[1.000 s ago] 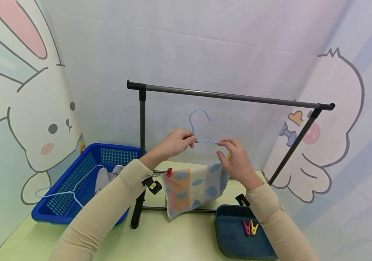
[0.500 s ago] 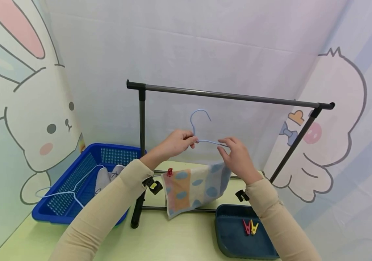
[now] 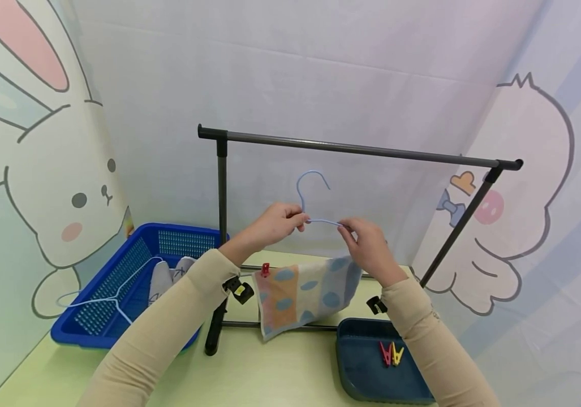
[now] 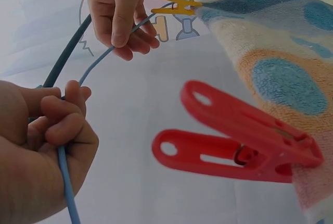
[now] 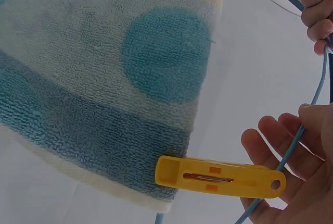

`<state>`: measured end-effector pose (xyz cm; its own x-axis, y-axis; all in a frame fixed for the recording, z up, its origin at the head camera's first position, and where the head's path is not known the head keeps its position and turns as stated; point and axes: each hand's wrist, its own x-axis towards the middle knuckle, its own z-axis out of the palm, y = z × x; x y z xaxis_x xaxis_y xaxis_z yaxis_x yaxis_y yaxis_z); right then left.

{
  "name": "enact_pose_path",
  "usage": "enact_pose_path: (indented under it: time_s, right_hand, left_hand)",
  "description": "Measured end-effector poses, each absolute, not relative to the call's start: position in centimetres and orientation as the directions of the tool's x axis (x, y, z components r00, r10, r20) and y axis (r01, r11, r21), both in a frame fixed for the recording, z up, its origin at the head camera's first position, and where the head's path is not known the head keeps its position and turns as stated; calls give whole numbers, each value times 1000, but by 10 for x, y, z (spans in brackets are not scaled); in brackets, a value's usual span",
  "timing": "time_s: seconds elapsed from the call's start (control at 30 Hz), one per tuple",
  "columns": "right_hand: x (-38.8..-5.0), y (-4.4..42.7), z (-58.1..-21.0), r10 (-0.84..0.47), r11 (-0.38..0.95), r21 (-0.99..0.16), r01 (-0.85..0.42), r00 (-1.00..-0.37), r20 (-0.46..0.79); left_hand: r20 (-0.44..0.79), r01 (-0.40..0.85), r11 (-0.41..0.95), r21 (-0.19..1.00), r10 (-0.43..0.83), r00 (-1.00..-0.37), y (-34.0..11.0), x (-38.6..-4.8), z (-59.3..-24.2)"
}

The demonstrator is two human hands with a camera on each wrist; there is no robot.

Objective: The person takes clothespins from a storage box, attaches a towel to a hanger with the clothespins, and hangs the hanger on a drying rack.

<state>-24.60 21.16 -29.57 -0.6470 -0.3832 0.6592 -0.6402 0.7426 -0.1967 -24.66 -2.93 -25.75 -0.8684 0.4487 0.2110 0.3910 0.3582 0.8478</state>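
Observation:
My left hand (image 3: pixel 281 222) pinches a light blue hanger (image 3: pixel 300 192) at the base of its hook. On the hanger's right shoulder, my right hand (image 3: pixel 369 246) holds the wire between thumb and fingers. A patterned towel (image 3: pixel 315 289) hangs below both hands, orange, cream and blue with blue spots. A red clothespin (image 4: pixel 234 146) grips one towel corner in the left wrist view. In the right wrist view a yellow clothespin (image 5: pixel 221 177) bites the other corner, its end close to my right fingers; the head view hides it behind that hand.
A black rack's top bar (image 3: pixel 361 149) runs behind and above the hands. At left, a blue basket (image 3: pixel 84 341) holds grey shoes (image 3: pixel 160 280) and another hanger (image 3: pixel 94 301). Front right, a dark tray (image 3: pixel 366 384) contains a red clothespin (image 3: pixel 386 354) and a yellow clothespin (image 3: pixel 397 354).
My right hand has shifted slightly along the hanger's right shoulder, and its fingers have closed more on the wire. My left hand and the hook have barely moved.

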Motion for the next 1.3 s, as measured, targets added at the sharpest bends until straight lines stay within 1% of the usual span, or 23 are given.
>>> enact_pose_path:
  time_s: [0.17,0.47,0.67,1.0,1.3]
  right_hand:
    - [-246,212,-295,-386,748,-178,-639,-638,666]
    - [-247,216,-291,-385,762,-175,-624,-653,652]
    - [-248,221,-288,-379,769,-177,-614,-661,648]
    - [-254,229,-278,-338,777,-195,-598,-658,673]
    - [-258,235,-273,-321,791,-177,-585,-644,694]
  left_hand:
    - [206,389,359,848,453,-867,-28,-246,-256]
    - [179,366,358,859,459,-870,-29,-244,-252]
    - [182,366,339,867,468,-865,-31,-243,-252]
    - [183,356,337,872,451,-874,-38,-244,-251]
    - [188,351,315,882,447,-874,-42,-243,-253]
